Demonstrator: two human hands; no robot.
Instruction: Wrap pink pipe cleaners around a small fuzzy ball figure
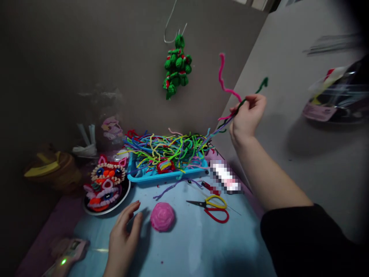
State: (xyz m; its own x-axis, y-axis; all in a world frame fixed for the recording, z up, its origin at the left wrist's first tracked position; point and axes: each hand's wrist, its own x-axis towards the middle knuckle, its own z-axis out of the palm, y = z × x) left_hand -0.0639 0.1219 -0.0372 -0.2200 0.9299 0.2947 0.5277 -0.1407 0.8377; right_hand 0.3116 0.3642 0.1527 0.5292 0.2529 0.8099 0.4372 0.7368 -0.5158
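My right hand (248, 115) is raised at the right, its fingers closed around a few fuzzy pipe cleaners (221, 73): bright pink, dark green and purple. Their lower ends reach down towards the blue tray (170, 176), which is heaped with loose pipe cleaners (167, 146) in many colours. Low over the table, my left hand (125, 234) is open with its fingers apart and nothing in it. Just right of its fingertips sits a pink, dome-shaped rosette (162, 217), not touched by the hand.
Scissors (211, 206) with yellow and red handles lie right of the rosette. A bowl (123, 198) at left holds pink and orange craft figures (108, 175). A pink device (70, 250) lies at lower left. Green knotted yarn (177, 65) hangs from a wire hook above.
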